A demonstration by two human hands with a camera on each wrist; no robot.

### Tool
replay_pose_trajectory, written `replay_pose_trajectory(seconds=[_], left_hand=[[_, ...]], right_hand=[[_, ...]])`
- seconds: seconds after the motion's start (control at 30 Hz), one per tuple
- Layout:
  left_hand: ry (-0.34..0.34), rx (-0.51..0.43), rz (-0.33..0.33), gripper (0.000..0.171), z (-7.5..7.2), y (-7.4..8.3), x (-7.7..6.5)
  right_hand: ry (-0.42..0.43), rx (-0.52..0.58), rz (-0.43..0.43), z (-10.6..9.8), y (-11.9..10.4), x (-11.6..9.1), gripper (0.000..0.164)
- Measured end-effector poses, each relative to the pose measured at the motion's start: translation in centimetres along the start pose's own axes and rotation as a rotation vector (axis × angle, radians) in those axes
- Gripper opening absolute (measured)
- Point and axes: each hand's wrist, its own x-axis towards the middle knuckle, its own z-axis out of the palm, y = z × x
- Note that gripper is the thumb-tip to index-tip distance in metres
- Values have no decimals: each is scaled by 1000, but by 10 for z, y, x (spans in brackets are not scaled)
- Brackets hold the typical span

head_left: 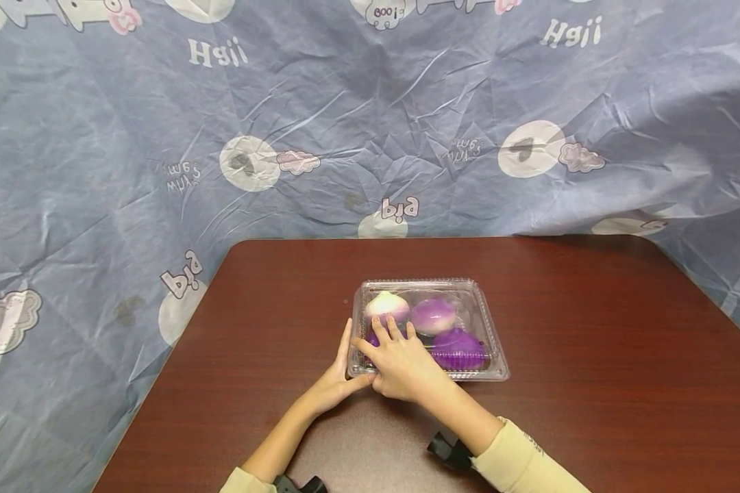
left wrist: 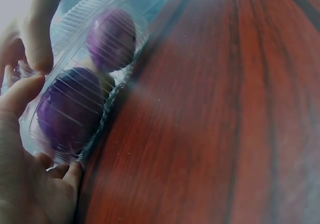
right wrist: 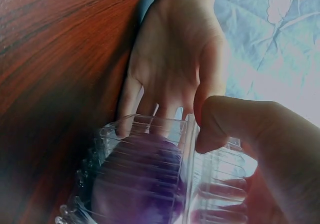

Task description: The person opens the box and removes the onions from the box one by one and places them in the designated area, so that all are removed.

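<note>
Right hand [head_left: 410,366] on clear container [head_left: 495,342]

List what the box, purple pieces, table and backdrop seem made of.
Box: clear plastic, glossy; transparent, with ribs that catch light.
Purple pieces: smooth, perhaps plastic or foam; soft sheen through the box leaves it open.
Table: wood or laminate, slight sheen; dark grain lines show.
Backdrop: thin fabric or plasticky sheet, faintly shiny; sharp creases catch light.

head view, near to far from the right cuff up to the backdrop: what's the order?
Right sleeve → right hand → pale-topped piece → far edge of the table → printed fabric backdrop. Clear container left out: it extends under the hand and around the piece.
</note>
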Motion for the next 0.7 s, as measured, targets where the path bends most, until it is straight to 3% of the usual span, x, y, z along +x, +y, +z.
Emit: replay_pose_trajectory(seconds=[0.23, 0.7], left_hand=[[-2, 98, -6, 99, 3, -2, -2], [32, 19, 13, 86, 4, 1, -2]], right_hand=[[19, -21, 3, 1, -1, 0, 53], [74, -2, -32, 9, 10, 1, 43]])
